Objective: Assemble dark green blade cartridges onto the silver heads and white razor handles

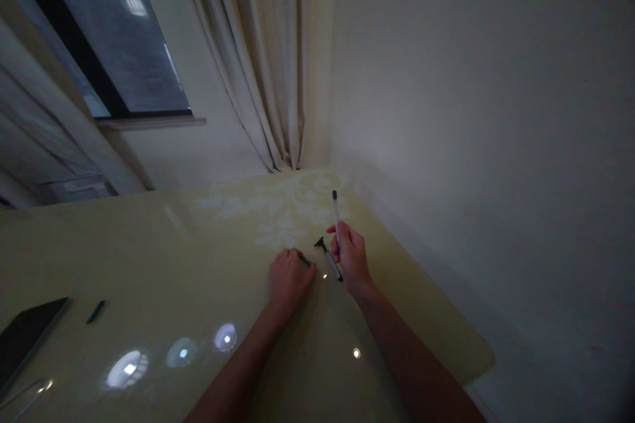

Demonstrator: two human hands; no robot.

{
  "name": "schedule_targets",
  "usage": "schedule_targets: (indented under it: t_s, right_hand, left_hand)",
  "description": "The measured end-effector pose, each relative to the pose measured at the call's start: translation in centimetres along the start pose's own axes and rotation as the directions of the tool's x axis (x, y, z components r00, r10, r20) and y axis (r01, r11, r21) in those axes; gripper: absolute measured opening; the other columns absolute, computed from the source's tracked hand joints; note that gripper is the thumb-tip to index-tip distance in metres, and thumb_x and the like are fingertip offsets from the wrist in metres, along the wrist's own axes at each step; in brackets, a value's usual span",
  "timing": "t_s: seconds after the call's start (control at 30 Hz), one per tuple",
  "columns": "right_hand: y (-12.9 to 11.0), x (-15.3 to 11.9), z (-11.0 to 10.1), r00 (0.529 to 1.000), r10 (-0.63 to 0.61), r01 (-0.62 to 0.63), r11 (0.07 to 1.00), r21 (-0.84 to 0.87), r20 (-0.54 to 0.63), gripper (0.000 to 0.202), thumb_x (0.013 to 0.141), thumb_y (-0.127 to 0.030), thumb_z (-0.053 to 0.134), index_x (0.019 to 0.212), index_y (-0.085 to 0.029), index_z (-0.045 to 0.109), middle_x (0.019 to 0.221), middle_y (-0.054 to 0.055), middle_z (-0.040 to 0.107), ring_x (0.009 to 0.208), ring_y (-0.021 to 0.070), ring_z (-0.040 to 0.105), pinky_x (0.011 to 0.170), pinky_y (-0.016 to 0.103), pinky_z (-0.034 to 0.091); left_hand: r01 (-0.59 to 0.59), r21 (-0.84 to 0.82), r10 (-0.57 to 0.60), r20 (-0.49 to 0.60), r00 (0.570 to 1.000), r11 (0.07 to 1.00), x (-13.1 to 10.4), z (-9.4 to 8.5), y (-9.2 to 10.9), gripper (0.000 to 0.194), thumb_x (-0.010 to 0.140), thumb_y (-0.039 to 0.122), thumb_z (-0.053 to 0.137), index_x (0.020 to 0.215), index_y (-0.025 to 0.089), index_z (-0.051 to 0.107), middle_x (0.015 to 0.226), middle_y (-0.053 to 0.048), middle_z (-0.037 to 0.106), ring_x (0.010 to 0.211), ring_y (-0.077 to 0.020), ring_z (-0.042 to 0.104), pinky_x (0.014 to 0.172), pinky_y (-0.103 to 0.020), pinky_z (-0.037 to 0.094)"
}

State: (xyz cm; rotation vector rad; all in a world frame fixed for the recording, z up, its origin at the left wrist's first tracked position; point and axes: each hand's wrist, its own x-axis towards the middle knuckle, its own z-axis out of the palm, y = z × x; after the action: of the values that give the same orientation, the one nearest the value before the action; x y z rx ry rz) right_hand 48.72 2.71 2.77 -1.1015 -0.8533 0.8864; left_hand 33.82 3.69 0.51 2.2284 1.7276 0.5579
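My right hand [351, 256] is closed around a slim pale pen [336, 208] with a dark end, which points up and away from me. Just left of that hand, a razor-like tool [331, 262] with a dark T-shaped head and a grey handle lies on the glossy table. My left hand [290, 281] rests on the table, its fingers closed on a small dark green object [304, 259] between thumb and fingers. The tool lies between the two hands. Part of the green object is hidden by my fingers.
At the left lie a dark flat object [30, 337], a small dark green piece [95, 311] and a thin wire-like item [24, 400]. The yellowish table [198, 277] meets a wall [471, 145] on the right. Curtains [268, 46] and a window [119, 33] stand behind.
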Motion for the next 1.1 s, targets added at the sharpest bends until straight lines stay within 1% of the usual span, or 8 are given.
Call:
schedule_targets:
  t_s: [0.2, 0.27, 0.43, 0.6, 0.73, 0.87, 1.03, 1.1]
  right_hand:
    - [-0.4, -1.6, 1.3, 0.967, 0.118, -0.113, 0.993, -0.033, 0.224, 0.05, 0.084, -0.069, 0.074, 0.085, -0.022, 0.059, 0.061, -0.01, 0.041, 0.05, 0.0089, 0.033, 0.046, 0.023, 0.024]
    - [-0.6, -2.9, 2.1, 0.918, 0.201, -0.184, 0.979, -0.083, 0.343, 0.045, 0.082, -0.062, 0.08, 0.08, -0.02, 0.063, 0.057, -0.01, 0.04, 0.048, 0.0085, 0.03, 0.045, 0.024, 0.021]
    - [-1.3, -6.1, 3.8, 0.791, 0.329, -0.312, 0.942, -0.121, 0.515, 0.037, 0.08, -0.052, 0.082, 0.08, -0.017, 0.07, 0.059, -0.008, 0.043, 0.052, 0.0083, 0.028, 0.048, 0.026, 0.019]
    - [-1.4, -7.3, 4.2, 0.782, 0.385, -0.36, 0.921, -0.147, 0.49, 0.036, 0.078, -0.051, 0.083, 0.079, -0.017, 0.071, 0.061, -0.006, 0.047, 0.053, 0.0088, 0.031, 0.05, 0.027, 0.02]
    - [-1.3, -7.4, 4.3, 0.791, 0.412, -0.407, 0.906, -0.113, 0.452, 0.035, 0.076, -0.049, 0.085, 0.076, -0.018, 0.067, 0.057, -0.009, 0.042, 0.051, 0.008, 0.027, 0.049, 0.028, 0.018]
    - [-1.2, -7.9, 4.6, 0.73, 0.469, -0.532, 0.846, -0.017, 0.497, 0.036, 0.076, -0.046, 0.087, 0.075, -0.019, 0.064, 0.052, -0.011, 0.037, 0.048, 0.0072, 0.022, 0.049, 0.028, 0.013]
    - [-0.9, -9.0, 5.0, 0.649, 0.542, -0.639, 0.769, -0.005, 0.534, 0.04, 0.074, -0.048, 0.091, 0.077, -0.019, 0.064, 0.058, -0.01, 0.04, 0.05, 0.0067, 0.023, 0.05, 0.027, 0.011]
    - [-0.7, -9.0, 5.0, 0.654, 0.537, -0.625, 0.781, -0.019, 0.533, 0.041, 0.076, -0.053, 0.089, 0.08, -0.019, 0.066, 0.059, -0.01, 0.038, 0.05, 0.0072, 0.022, 0.05, 0.027, 0.012]
  left_hand:
    - [-0.134, -0.077, 0.124, -0.124, 0.984, 0.988, -3.5, -3.7, -2.2, 0.031, 0.094, 0.039, 0.07, 0.118, 0.02, 0.071, 0.106, -0.008, 0.074, 0.098, -0.0272, 0.07, 0.091, -0.037, 0.055]
    - [-0.168, -0.092, 0.149, -0.188, 0.971, 0.981, -5.5, -5.3, -3.1, 0.034, 0.093, 0.042, 0.071, 0.12, 0.021, 0.071, 0.101, -0.007, 0.072, 0.093, -0.0266, 0.069, 0.087, -0.037, 0.056]
    - [-0.353, -0.114, 0.272, -0.435, 0.858, 0.929, -9.0, -7.6, -4.6, 0.026, 0.095, 0.037, 0.073, 0.118, 0.025, 0.071, 0.088, -0.003, 0.07, 0.077, -0.0226, 0.067, 0.076, -0.034, 0.058]
    - [-0.388, -0.102, 0.305, -0.45, 0.839, 0.916, -9.7, -7.6, -5.2, 0.029, 0.095, 0.034, 0.075, 0.122, 0.026, 0.069, 0.09, -0.003, 0.07, 0.073, -0.0209, 0.066, 0.074, -0.033, 0.059]
    - [-0.342, -0.142, 0.248, -0.446, 0.86, 0.929, -10.0, -6.8, -5.8, 0.048, 0.094, 0.042, 0.077, 0.138, 0.028, 0.063, 0.095, -0.004, 0.07, 0.071, -0.0205, 0.064, 0.068, -0.033, 0.059]
    - [-0.338, -0.243, 0.221, -0.407, 0.887, 0.909, -10.2, -6.6, -6.1, 0.053, 0.094, 0.039, 0.078, 0.143, 0.031, 0.06, 0.089, 0.0, 0.066, 0.065, -0.0175, 0.06, 0.06, -0.029, 0.057]
    - [-0.396, -0.297, 0.239, -0.451, 0.86, 0.869, -10.5, -7.2, -6.1, 0.038, 0.094, 0.029, 0.077, 0.131, 0.03, 0.067, 0.084, 0.001, 0.065, 0.062, -0.0155, 0.059, 0.057, -0.025, 0.054]
    - [-0.405, -0.311, 0.241, -0.452, 0.859, 0.86, -10.6, -7.5, -6.1, 0.04, 0.094, 0.028, 0.078, 0.132, 0.031, 0.068, 0.083, 0.002, 0.065, 0.062, -0.0149, 0.059, 0.057, -0.024, 0.054]
